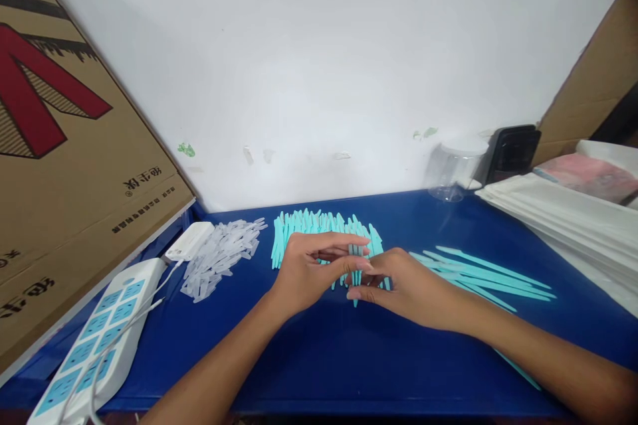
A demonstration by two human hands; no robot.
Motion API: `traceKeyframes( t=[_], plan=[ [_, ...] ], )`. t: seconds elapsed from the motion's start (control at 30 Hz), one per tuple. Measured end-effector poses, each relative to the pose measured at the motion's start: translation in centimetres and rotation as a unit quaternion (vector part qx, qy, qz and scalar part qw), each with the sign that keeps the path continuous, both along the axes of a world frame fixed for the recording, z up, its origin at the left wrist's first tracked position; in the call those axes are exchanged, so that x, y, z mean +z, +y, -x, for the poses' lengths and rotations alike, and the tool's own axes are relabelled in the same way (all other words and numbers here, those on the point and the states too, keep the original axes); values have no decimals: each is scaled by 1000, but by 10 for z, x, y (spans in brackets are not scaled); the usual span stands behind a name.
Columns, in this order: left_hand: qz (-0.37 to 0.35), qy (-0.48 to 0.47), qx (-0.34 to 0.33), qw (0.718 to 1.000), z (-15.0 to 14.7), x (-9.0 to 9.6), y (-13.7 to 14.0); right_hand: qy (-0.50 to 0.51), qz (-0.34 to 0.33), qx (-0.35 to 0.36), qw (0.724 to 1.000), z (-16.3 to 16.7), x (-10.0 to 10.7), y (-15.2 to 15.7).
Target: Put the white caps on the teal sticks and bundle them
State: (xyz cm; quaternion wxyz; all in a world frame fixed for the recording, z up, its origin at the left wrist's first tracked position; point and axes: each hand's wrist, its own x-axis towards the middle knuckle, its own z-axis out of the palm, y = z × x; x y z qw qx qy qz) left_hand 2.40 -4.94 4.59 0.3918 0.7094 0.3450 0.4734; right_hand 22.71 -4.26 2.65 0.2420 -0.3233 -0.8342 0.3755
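Observation:
Between my two hands, a slim turquoise eyebrow razor (pixel 355 277) stands roughly upright over the table. My left hand (pixel 314 269) pinches its upper part between thumb and fingers. Lower down, my right hand (pixel 406 285) closes its thumb and fingers on the same razor; its tip shows below them. Just behind my hands lies a dense row of turquoise razors (pixel 304 222), partly hidden by my fingers. More loose razors (pixel 491 277) lie fanned out to the right, some under my right forearm. A pile of small clear plastic caps (pixel 219 255) is at the left.
A blue tabletop (pixel 319 372) meets a white wall. Far left are a white power strip (pixel 102 339) with cables, a white adapter (pixel 190 241) and a cardboard box (pixel 90 166). A clear jar (pixel 456 169), a black object (pixel 512 153) and white sheets (pixel 563 226) stand at the right.

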Motion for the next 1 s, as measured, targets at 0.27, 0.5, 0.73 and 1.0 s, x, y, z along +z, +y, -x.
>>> traceKeyframes(
  t=[0.27,0.5,0.73,1.0],
  plan=[
    [6,-6,5,1000,-1,1,-1,12,17,1,1000,2,-1,1],
    [10,0,17,1000,-1,1,0,6,-1,-1,1000,2,-2,1],
    [15,-5,1,1000,0,0,2,-7,-31,8,999,1,0,-2],
    [28,-18,16,999,-2,1,1,-24,-58,-6,998,1,-5,-1]
  ],
)
